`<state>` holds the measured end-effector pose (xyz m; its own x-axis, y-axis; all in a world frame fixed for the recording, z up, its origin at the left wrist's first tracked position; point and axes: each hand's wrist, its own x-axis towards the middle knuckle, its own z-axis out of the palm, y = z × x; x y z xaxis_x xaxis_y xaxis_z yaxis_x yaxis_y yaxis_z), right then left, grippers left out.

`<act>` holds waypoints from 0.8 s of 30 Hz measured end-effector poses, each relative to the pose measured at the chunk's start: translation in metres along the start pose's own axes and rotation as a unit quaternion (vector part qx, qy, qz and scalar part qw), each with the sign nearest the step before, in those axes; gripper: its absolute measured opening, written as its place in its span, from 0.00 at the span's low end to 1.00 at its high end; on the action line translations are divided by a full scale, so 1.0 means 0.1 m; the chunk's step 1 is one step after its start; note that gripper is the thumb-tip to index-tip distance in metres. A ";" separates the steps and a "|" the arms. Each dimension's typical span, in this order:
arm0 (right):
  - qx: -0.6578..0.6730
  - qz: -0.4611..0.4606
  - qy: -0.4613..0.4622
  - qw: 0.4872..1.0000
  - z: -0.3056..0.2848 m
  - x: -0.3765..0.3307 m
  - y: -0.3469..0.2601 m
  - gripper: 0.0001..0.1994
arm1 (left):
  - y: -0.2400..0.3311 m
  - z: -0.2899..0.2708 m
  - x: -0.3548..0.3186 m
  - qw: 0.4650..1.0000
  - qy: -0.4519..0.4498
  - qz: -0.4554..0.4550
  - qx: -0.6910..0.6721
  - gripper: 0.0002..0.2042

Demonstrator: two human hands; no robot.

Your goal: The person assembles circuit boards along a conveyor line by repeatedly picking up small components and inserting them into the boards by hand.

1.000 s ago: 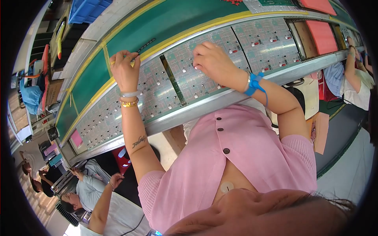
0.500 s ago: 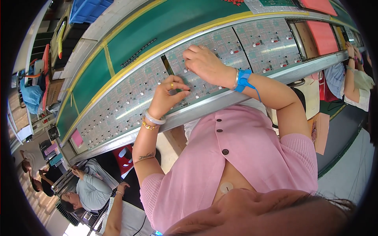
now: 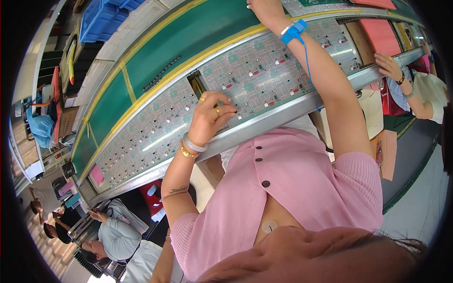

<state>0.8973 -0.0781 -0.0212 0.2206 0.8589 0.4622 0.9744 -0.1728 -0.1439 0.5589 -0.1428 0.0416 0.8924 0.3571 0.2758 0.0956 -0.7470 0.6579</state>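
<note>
My left hand (image 3: 211, 118) is just above a large printed circuit board (image 3: 257, 82), close to its left end. Its thumb and fingers are pinched together; a tiny dark spot shows at the tips, too small to name. My right hand (image 3: 270, 13), with a blue wrist strap (image 3: 293, 32), is stretched out over the green work surface (image 3: 214, 23) beyond the boards. Its fingers run partly off the upper edge, so what they touch is hidden. Small red-and-white parts (image 3: 255, 73) and dark parts stand on the board. Another populated circuit board (image 3: 151, 125) lies to the left.
A metal rail (image 3: 240, 132) borders the boards on my side. A row of small dark components (image 3: 161, 73) lies on the green surface. Pinkish-red sheets (image 3: 380, 37) lie at right, near a co-worker's hand (image 3: 390, 67). Blue bins (image 3: 101, 21) stand far left; other people sit along the line.
My right hand has left the board and reached away to the green surface. My left hand stays pinched over the board, shifted slightly right. The gap between the boards looks wider. A co-worker's hand has come onto the rail.
</note>
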 end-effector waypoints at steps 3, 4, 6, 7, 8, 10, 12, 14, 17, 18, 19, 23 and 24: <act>0.053 -0.027 0.017 0.998 -0.16 -0.09 -0.13 0.06 | 0.04 0.03 0.12 0.992 -0.038 0.106 0.055 0.09; 0.094 -0.042 0.046 0.994 -0.22 -0.14 -0.17 0.06 | 0.05 0.04 0.17 0.992 -0.042 0.106 0.052 0.09; 0.089 -0.009 -0.019 0.996 -0.20 -0.16 -0.20 0.07 | 0.04 0.07 0.25 0.979 -0.075 0.169 0.090 0.08; 0.149 0.015 -0.041 0.988 -0.41 -0.22 -0.32 0.07 | 0.01 0.08 0.26 0.979 -0.076 0.167 0.088 0.08; 0.206 0.042 -0.061 0.976 -0.55 -0.28 -0.38 0.07 | -0.01 0.09 0.28 0.977 -0.087 0.172 0.088 0.07; 0.218 0.032 -0.045 0.974 -0.61 -0.43 -0.39 0.08 | -0.05 0.12 0.32 0.975 -0.100 0.178 0.086 0.07; 0.257 0.059 -0.070 0.962 -0.71 -0.53 -0.40 0.08 | -0.07 0.14 0.34 0.969 -0.113 0.200 0.092 0.07; 0.272 0.073 -0.070 0.957 -0.72 -0.59 -0.36 0.08 | -0.07 0.15 0.36 0.968 -0.122 0.205 0.085 0.07; 0.287 0.083 -0.062 0.952 -0.71 -0.61 -0.36 0.07 | -0.06 0.16 0.37 0.966 -0.128 0.210 0.085 0.08; 0.285 0.081 -0.054 0.954 -0.71 -0.61 -0.36 0.07 | -0.06 0.17 0.37 0.965 -0.125 0.212 0.091 0.08; 0.285 0.081 -0.054 0.954 -0.71 -0.61 -0.36 0.07 | -0.06 0.17 0.38 0.965 -0.125 0.213 0.090 0.08; 0.287 0.067 -0.056 0.954 -0.70 -0.61 -0.36 0.07 | -0.07 0.16 0.39 0.963 -0.138 0.218 0.083 0.08; 0.290 0.066 -0.055 0.953 -0.70 -0.62 -0.37 0.06 | -0.07 0.17 0.39 0.962 -0.140 0.221 0.081 0.08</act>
<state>0.8510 -0.1587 0.0171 0.3030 0.8987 0.3171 0.7432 -0.0145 -0.6689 0.6005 -0.1332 0.0364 0.9436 -0.1633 0.2881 -0.2728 -0.8766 0.3965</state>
